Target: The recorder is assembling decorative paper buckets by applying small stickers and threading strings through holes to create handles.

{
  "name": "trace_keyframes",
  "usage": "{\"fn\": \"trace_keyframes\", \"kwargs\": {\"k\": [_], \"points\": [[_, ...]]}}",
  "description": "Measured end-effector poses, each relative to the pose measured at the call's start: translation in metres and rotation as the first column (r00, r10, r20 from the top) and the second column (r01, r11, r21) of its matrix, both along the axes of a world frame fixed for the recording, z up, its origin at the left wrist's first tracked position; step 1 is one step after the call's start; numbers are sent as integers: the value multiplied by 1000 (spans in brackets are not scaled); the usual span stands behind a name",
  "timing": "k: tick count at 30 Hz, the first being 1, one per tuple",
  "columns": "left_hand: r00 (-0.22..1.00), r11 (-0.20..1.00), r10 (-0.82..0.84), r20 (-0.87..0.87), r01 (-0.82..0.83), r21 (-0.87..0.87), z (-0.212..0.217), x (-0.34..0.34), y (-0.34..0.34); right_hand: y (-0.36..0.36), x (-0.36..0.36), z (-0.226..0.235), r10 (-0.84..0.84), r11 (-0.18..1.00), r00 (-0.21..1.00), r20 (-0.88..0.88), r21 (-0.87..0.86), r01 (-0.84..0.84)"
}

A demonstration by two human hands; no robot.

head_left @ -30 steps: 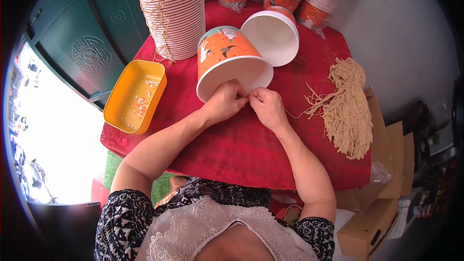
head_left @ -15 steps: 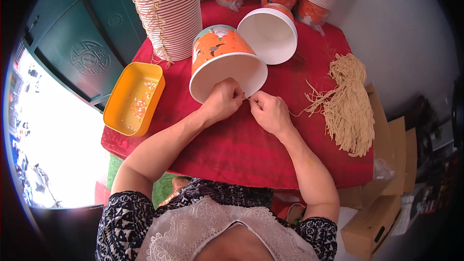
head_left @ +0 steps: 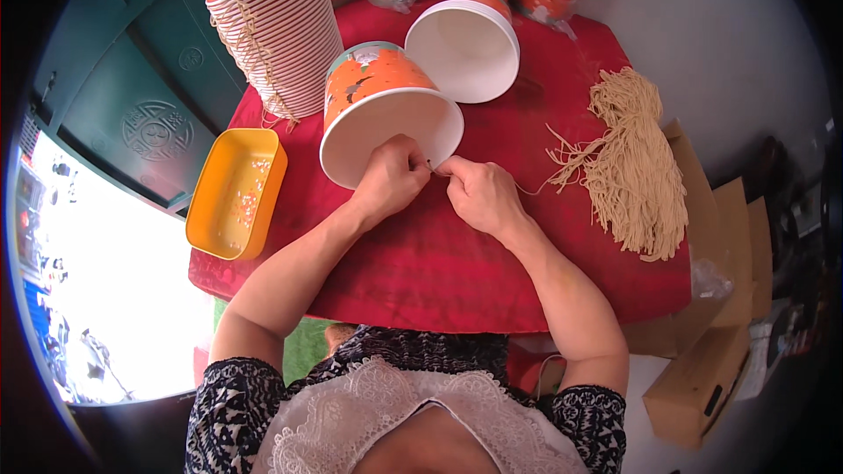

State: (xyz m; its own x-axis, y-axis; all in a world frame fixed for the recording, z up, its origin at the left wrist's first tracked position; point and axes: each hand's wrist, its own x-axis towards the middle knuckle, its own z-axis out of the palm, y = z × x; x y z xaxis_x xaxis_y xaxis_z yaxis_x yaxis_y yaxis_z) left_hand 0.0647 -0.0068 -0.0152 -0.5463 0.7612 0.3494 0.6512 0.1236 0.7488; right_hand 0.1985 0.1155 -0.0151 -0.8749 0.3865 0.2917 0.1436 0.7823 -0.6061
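An orange paper bucket (head_left: 373, 79) with a white rim lies tilted on the table, its mouth facing me. My left hand (head_left: 393, 177) is closed in front of that mouth, at the lower rim, with its fingertips pinched on a thin beige string. Close beside it, my right hand (head_left: 481, 193) pinches the same string (head_left: 530, 191) at the rim. The string trails right toward a thick bundle of beige strings (head_left: 637, 175). Whether it passes through the rim is hidden by my fingers. A second bucket (head_left: 464, 51) lies behind, its white inside toward me.
A tall stack of nested buckets (head_left: 277, 44) with strings hanging on it stands at the back left. The yellow tray (head_left: 208, 184) at the left holds small pale and reddish bits. More wrapped stacks line the back of the red-covered table (head_left: 421, 272). Cardboard boxes (head_left: 694, 386) stand right.
The view has shifted a little, moving the table's things in the picture. My hands have drawn slightly apart, both still pinching the string at the bucket's rim.
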Motion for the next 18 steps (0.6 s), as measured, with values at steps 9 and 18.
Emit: {"fn": "trace_keyframes", "kwargs": {"k": [9, 18], "points": [[1000, 992, -8, 19, 10, -126, 4, -3, 6, 3, 1, -3, 37, 994, 999, 4, 99, -37], [978, 993, -2, 210, 28, -119, -8, -3, 11, 15, -3, -12, 98, 986, 994, 41, 129, -103]]}}
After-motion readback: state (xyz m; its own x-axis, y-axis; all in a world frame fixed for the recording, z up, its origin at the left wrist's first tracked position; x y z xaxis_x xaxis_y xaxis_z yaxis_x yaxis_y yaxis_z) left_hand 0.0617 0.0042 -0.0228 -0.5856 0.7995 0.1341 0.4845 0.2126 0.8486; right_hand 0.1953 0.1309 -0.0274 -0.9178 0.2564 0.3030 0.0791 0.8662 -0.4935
